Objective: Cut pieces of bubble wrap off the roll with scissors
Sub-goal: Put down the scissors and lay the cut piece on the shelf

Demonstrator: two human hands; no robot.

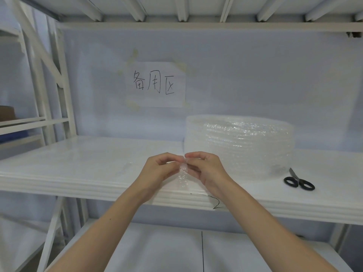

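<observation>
Two bare hands meet at the white shelf's [78,173] front edge: the left hand [157,169] and right hand [206,169] both pinch one small clear strip of bubble wrap [183,173] between curled fingertips. One large clear bubble wrap roll [239,146] stands just behind the right fingers. One pair of black-handled scissors [298,180] lies well right of them. One white paper sign [156,84] above reads "备用区"; "2" is inked on the shelf edge.

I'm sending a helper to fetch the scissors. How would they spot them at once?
Find the white shelf under the handwritten paper sign. Right of the bubble wrap roll lie the scissors, the only black thing there.
</observation>
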